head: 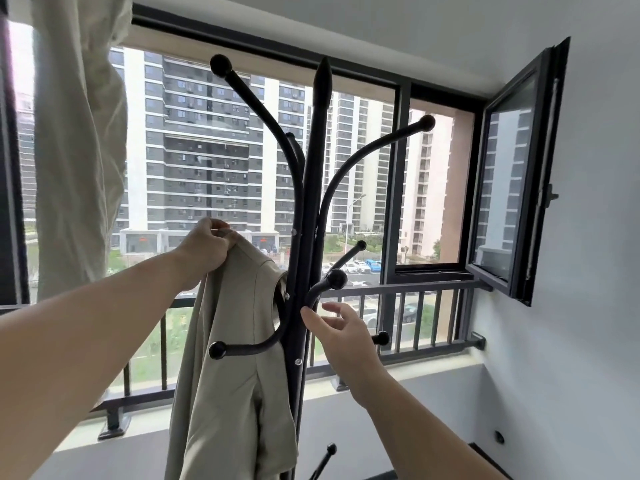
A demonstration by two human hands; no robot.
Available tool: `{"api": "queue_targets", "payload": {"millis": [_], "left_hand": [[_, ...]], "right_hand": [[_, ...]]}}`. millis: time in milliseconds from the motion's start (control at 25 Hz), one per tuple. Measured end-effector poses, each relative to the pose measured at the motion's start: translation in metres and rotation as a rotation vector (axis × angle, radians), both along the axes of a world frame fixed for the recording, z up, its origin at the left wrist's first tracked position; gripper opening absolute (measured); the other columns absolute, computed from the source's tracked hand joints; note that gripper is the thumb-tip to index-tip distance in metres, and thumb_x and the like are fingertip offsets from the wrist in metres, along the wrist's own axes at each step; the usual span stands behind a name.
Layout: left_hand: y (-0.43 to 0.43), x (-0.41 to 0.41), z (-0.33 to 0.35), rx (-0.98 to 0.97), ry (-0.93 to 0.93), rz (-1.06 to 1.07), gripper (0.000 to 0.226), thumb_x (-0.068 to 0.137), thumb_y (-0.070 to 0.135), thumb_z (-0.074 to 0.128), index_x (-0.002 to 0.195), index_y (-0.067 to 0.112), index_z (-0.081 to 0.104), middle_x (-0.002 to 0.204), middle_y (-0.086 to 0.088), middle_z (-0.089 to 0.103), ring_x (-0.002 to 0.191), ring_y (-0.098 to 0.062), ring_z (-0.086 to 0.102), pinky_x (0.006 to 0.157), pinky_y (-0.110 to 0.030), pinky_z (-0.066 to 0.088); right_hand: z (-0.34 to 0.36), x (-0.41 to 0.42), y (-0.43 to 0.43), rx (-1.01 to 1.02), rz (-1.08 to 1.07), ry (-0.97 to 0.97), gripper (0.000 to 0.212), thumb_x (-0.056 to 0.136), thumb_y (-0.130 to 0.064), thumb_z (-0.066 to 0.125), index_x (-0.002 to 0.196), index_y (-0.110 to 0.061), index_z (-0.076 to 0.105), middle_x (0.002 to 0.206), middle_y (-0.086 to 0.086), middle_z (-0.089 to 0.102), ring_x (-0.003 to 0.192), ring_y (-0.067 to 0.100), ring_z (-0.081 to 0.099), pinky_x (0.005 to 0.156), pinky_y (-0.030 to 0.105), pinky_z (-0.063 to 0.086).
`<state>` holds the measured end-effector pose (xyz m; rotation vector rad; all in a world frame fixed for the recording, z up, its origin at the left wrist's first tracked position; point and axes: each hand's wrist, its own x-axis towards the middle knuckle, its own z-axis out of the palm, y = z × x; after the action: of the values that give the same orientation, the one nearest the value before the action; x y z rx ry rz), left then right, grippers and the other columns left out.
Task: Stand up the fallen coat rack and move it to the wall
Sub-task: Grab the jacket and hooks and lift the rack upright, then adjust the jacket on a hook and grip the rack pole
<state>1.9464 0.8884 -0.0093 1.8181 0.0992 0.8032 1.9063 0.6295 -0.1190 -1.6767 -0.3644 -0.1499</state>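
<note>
Coat rack point(313, 202): standing tall, right in front of the window point(225, 150).
Left hand point(204, 249): pinches the tan jacket point(235, 358) at its top, to hang it on the rack.
Right hand point(341, 336): fingers loose, just beside the pole, maybe to steady it.

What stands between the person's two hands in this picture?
In the head view, the black coat rack's pole and part of the beige jacket stand between the left hand and right hand.

— Premises type?
— Residential room, upper floor. A window point(263, 161) is overlooking apartment towers point(204, 133) and parked cars point(356, 266) (well below); a curtain point(79, 133) is hanging left, a guard railing point(398, 320) is running along the sill.
</note>
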Motion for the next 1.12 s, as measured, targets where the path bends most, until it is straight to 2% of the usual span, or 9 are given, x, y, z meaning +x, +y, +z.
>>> {"api": "queue_targets", "payload": {"millis": [200, 360, 440, 520, 640, 760, 840, 960, 1120], "left_hand": [[0.028, -0.014, -0.01, -0.055, -0.029, 0.064, 0.025, 0.099, 0.022, 0.063, 0.121, 0.016, 0.054, 0.114, -0.003, 0.06, 0.103, -0.022, 0.056, 0.082, -0.029, 0.043], [0.059, -0.031, -0.024, -0.072, -0.061, 0.131, 0.026, 0.099, 0.025, 0.062, 0.123, 0.019, 0.054, 0.119, -0.003, 0.06, 0.105, -0.022, 0.057, 0.082, -0.03, 0.043], [0.071, -0.04, -0.033, -0.073, -0.058, 0.101, 0.032, 0.098, 0.022, 0.065, 0.127, 0.019, 0.055, 0.121, -0.003, 0.062, 0.108, -0.022, 0.059, 0.08, -0.028, 0.046], [0.073, -0.047, -0.044, -0.04, -0.016, 0.05, 0.044, 0.095, 0.018, 0.068, 0.136, 0.017, 0.052, 0.126, -0.003, 0.062, 0.11, -0.023, 0.06, 0.083, -0.03, 0.051], [0.075, -0.056, -0.066, 0.042, 0.035, 0.045, 0.066, 0.089, 0.021, 0.074, 0.146, 0.015, 0.044, 0.132, -0.005, 0.061, 0.116, -0.026, 0.06, 0.1, -0.043, 0.05], [0.075, -0.063, -0.09, 0.134, 0.081, 0.104, 0.077, 0.081, 0.029, 0.078, 0.148, 0.017, 0.04, 0.128, -0.006, 0.06, 0.112, -0.028, 0.06, 0.094, -0.041, 0.052], [0.074, -0.068, -0.111, 0.131, 0.095, 0.2, 0.071, 0.078, 0.039, 0.078, 0.138, 0.019, 0.047, 0.123, -0.008, 0.058, 0.107, -0.029, 0.06, 0.089, -0.044, 0.053], [0.067, -0.082, -0.161, 0.117, 0.039, 0.336, 0.037, 0.08, 0.047, 0.073, 0.102, 0.025, 0.053, 0.101, 0.0, 0.052, 0.095, -0.025, 0.056, 0.079, -0.037, 0.048], [0.042, -0.104, -0.227, 0.318, -0.082, 0.206, 0.023, 0.087, 0.045, 0.065, 0.075, 0.033, 0.049, 0.075, 0.011, 0.053, 0.07, -0.007, 0.053, 0.06, -0.025, 0.038]], "right_hand": [[-0.012, -0.007, 0.038, -0.218, -0.062, -0.154, 0.02, 0.081, -0.054, 0.071, 0.085, -0.044, 0.055, 0.077, -0.024, 0.069, 0.078, -0.023, 0.058, 0.062, 0.002, 0.042], [-0.02, -0.007, 0.072, -0.296, -0.047, -0.21, 0.011, 0.084, -0.046, 0.069, 0.089, -0.046, 0.059, 0.085, -0.027, 0.065, 0.083, -0.019, 0.059, 0.064, 0.003, 0.04], [-0.023, -0.006, 0.082, -0.321, -0.061, -0.236, 0.019, 0.086, -0.039, 0.067, 0.105, -0.04, 0.065, 0.09, -0.026, 0.067, 0.089, -0.01, 0.061, 0.069, 0.005, 0.039], [-0.024, -0.002, 0.082, -0.317, -0.103, -0.25, 0.027, 0.087, -0.034, 0.067, 0.115, -0.034, 0.067, 0.096, -0.023, 0.068, 0.093, -0.004, 0.061, 0.071, 0.006, 0.038], [-0.027, 0.0, 0.084, -0.337, -0.141, -0.286, 0.029, 0.088, -0.03, 0.067, 0.117, -0.03, 0.067, 0.093, -0.026, 0.066, 0.094, 0.0, 0.063, 0.074, 0.007, 0.038], [-0.031, 0.001, 0.087, -0.334, -0.168, -0.319, 0.028, 0.089, -0.031, 0.068, 0.117, -0.03, 0.067, 0.096, -0.024, 0.066, 0.1, 0.003, 0.062, 0.075, 0.009, 0.039], [-0.033, 0.001, 0.087, -0.329, -0.172, -0.331, 0.027, 0.089, -0.033, 0.069, 0.116, -0.031, 0.066, 0.098, -0.024, 0.066, 0.101, 0.002, 0.062, 0.076, 0.008, 0.038], [-0.035, 0.001, 0.086, -0.326, -0.168, -0.348, 0.027, 0.088, -0.028, 0.069, 0.115, -0.033, 0.065, 0.099, -0.025, 0.066, 0.103, 0.002, 0.062, 0.077, 0.008, 0.038], [-0.039, 0.001, 0.088, -0.323, -0.171, -0.361, 0.032, 0.086, -0.024, 0.068, 0.114, -0.039, 0.063, 0.105, -0.021, 0.068, 0.107, 0.001, 0.061, 0.08, 0.014, 0.041]]}}
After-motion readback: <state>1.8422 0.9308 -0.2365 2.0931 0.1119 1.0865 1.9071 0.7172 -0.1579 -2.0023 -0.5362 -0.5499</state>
